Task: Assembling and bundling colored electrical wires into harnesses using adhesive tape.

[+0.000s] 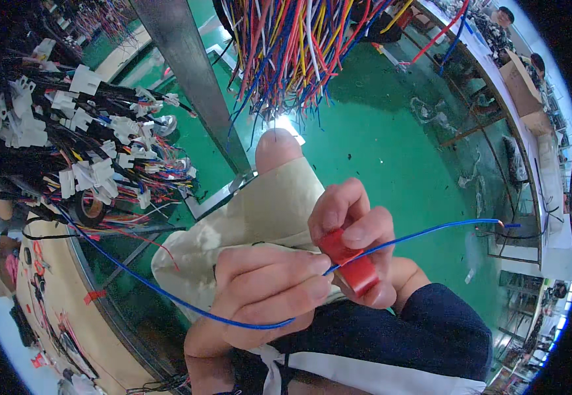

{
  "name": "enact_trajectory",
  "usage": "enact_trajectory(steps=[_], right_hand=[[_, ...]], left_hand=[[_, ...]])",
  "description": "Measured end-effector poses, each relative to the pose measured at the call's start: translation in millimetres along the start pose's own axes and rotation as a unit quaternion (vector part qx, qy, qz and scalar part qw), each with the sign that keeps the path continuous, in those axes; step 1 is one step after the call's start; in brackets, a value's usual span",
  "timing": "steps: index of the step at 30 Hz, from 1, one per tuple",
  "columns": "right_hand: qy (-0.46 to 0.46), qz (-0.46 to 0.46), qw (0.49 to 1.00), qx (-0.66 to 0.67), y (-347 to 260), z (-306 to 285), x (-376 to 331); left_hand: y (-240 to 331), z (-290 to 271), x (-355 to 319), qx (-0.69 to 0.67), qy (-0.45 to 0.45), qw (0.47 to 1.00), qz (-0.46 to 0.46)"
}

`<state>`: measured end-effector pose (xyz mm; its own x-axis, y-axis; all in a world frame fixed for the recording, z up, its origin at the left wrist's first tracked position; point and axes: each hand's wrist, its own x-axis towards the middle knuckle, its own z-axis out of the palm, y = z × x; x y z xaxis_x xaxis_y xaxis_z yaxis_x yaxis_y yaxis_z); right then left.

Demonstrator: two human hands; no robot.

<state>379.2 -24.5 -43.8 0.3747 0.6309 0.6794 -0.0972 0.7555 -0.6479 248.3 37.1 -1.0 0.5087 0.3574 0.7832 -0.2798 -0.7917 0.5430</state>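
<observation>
In front of my lap, my left hand [269, 283] is closed, pinching a blue wire [430, 232] between thumb and fingers. My right hand [358, 230] grips what looks like a small roll of red tape [359, 275], its outer face shiny. The blue wire passes over the red tape where the two hands meet. From there it runs right in a gentle arc, with a copper-coloured spot near its far right end. On the other side it loops below my left hand and stretches up to the bundles at the left.
Bundled cables with white connectors [88, 174] crowd the left side, a black tape roll [90, 209] beside them. Colourful loose wires [286, 52] hang at the top. A metal post [194, 72] stands between them. Left lies a wooden bench [111, 349]; a long table [526, 158] curves along the right.
</observation>
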Motion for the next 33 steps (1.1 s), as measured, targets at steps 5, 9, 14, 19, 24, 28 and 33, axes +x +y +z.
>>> enact_trajectory(steps=[5,9,14,19,24,28,33], right_hand=[[0.013,0.0,1.0,-0.003,-2,1,-1],[0.016,0.003,1.0,-0.001,-1,0,0],[0.024,0.014,0.999,0.034,0,2,-1],[-0.001,0.059,0.996,0.073,-7,1,5],[-0.019,0.088,0.99,0.107,-5,-1,7],[-0.017,0.111,0.99,0.081,-3,-6,9],[0.066,0.204,0.975,0.059,-12,3,11]], left_hand=[[0,3,-1,0.001,0.014,1.0,-0.001],[0,1,0,0.004,-0.003,1.0,-0.009],[3,-5,0,0.019,-0.031,0.999,-0.02],[4,-4,3,0.042,-0.05,0.998,-0.024],[0,3,0,0.051,-0.007,0.998,-0.035],[-4,7,1,0.064,-0.007,0.997,-0.047],[-14,11,2,0.103,0.022,0.993,-0.05]])
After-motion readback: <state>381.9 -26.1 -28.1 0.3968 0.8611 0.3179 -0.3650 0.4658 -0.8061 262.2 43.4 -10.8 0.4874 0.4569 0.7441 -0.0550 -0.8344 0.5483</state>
